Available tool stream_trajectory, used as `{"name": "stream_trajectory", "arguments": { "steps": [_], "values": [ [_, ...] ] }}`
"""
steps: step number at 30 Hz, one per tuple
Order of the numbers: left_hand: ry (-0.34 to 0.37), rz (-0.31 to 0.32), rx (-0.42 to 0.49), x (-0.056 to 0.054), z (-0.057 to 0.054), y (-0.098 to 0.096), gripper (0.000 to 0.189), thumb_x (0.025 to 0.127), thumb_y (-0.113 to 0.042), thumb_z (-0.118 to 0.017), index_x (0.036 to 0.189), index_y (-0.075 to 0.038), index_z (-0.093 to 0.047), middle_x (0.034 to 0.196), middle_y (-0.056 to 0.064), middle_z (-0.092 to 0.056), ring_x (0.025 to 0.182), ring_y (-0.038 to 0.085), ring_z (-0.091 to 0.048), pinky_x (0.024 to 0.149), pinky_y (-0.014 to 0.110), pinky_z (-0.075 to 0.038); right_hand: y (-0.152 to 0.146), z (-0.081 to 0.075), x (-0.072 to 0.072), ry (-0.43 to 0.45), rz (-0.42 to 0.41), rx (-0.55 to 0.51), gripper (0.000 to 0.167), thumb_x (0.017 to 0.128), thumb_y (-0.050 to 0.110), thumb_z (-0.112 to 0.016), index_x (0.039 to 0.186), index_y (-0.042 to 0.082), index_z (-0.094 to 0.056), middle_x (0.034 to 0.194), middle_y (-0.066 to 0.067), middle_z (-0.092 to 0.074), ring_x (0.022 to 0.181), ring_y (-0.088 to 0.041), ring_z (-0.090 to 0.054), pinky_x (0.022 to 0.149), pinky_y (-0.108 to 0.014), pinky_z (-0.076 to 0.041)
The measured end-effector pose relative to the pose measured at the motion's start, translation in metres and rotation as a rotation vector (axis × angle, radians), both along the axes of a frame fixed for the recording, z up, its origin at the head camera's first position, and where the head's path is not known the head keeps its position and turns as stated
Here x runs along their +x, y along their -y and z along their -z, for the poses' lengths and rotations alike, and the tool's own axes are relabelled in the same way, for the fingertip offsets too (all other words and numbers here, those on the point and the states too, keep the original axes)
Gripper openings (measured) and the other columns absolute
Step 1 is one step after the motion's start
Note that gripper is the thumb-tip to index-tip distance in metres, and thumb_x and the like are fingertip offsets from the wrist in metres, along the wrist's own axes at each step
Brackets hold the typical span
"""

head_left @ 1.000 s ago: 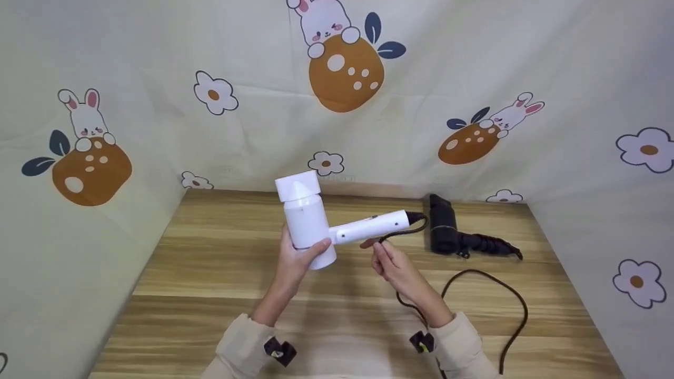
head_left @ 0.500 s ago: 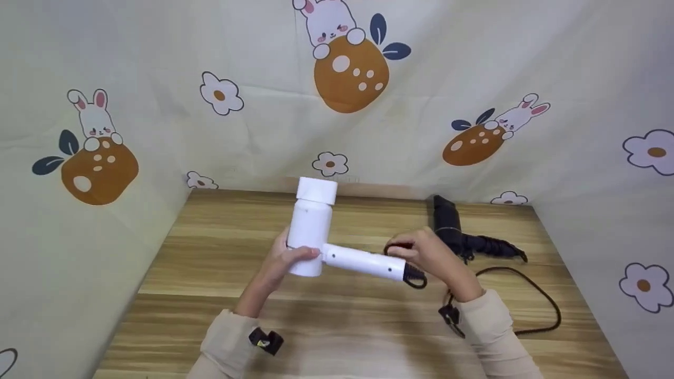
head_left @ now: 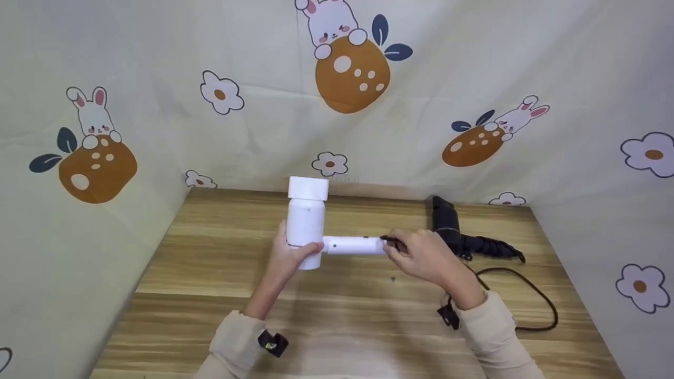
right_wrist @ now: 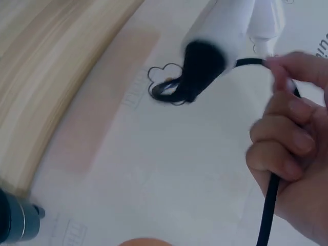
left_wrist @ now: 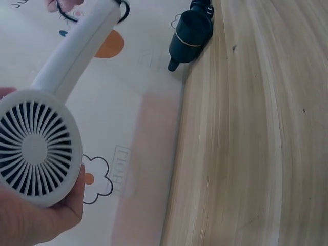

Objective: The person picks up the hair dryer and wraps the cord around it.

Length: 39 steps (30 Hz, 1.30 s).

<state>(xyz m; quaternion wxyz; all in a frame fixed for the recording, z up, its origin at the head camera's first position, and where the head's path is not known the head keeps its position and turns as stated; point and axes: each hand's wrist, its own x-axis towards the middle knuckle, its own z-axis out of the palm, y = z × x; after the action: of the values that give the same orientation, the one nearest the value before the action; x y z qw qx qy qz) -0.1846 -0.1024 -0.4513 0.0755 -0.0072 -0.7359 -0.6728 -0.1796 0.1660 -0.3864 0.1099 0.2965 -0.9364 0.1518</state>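
A white hair dryer [head_left: 306, 223] is held up over the table, nozzle pointing away and handle to the right. My left hand [head_left: 289, 255] grips its barrel near the back; the slatted rear grille [left_wrist: 35, 148] faces the left wrist view. Close to the handle's end, my right hand [head_left: 424, 255] pinches the black cord [right_wrist: 251, 61] between thumb and forefinger, the other fingers curled round it. In the right wrist view the cord bends back in a loop from the black sleeve [right_wrist: 205, 69] at the handle's end.
A black hair dryer [head_left: 446, 223] lies at the table's back right, its handle wrapped in cord. The white dryer's loose cord [head_left: 550, 302] curves over the wooden table [head_left: 210, 310] at the right. Patterned cloth [head_left: 253, 131] walls the back and sides.
The right hand has moved right and drawn the cord along to the handle's end. The white hair dryer's handle swung down toward me, then came back level.
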Motion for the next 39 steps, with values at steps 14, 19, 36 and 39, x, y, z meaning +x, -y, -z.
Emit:
{"name": "stream_trajectory", "arguments": {
  "steps": [14,19,36,39],
  "values": [
    [0.049,-0.096,0.269,0.002,-0.007,0.001,0.062,0.074,-0.007,-0.069,0.128,0.000,-0.040,0.108,0.014,-0.055,0.094,0.021,-0.056,0.081,0.033,-0.049,0.010,0.030,0.009,0.467,-0.147,-0.432,0.031,0.102,0.020,-0.034,0.093,0.005,-0.059,0.062,-0.001,-0.044,0.054,-0.002,-0.043,0.053,-0.028,-0.050],
    [0.086,-0.044,0.368,0.004,-0.011,0.003,0.059,0.077,-0.006,-0.064,0.129,0.001,-0.037,0.109,0.013,-0.053,0.093,0.019,-0.056,0.080,0.032,-0.050,0.004,0.038,0.002,0.548,-0.204,-0.504,0.030,0.101,0.013,-0.036,0.086,-0.001,-0.058,0.061,-0.015,-0.045,0.055,-0.003,-0.040,0.053,-0.023,-0.046],
    [0.203,0.178,0.354,0.007,-0.015,0.012,0.051,0.076,-0.009,-0.058,0.123,0.003,-0.042,0.101,0.012,-0.056,0.087,0.021,-0.058,0.075,0.033,-0.051,-0.024,0.030,-0.016,0.453,-0.175,-0.462,0.010,0.091,0.008,-0.056,0.093,0.003,-0.064,0.084,-0.009,-0.066,0.069,-0.003,-0.051,0.062,-0.020,-0.042],
    [0.220,0.228,0.345,0.007,-0.016,0.013,0.051,0.075,-0.009,-0.057,0.121,0.004,-0.042,0.099,0.011,-0.057,0.085,0.020,-0.059,0.074,0.032,-0.051,-0.028,0.025,-0.018,0.337,-0.210,-0.396,0.004,0.088,0.003,-0.058,0.085,0.004,-0.058,0.075,-0.005,-0.058,0.067,-0.006,-0.048,0.062,-0.023,-0.043]
  ]
}}
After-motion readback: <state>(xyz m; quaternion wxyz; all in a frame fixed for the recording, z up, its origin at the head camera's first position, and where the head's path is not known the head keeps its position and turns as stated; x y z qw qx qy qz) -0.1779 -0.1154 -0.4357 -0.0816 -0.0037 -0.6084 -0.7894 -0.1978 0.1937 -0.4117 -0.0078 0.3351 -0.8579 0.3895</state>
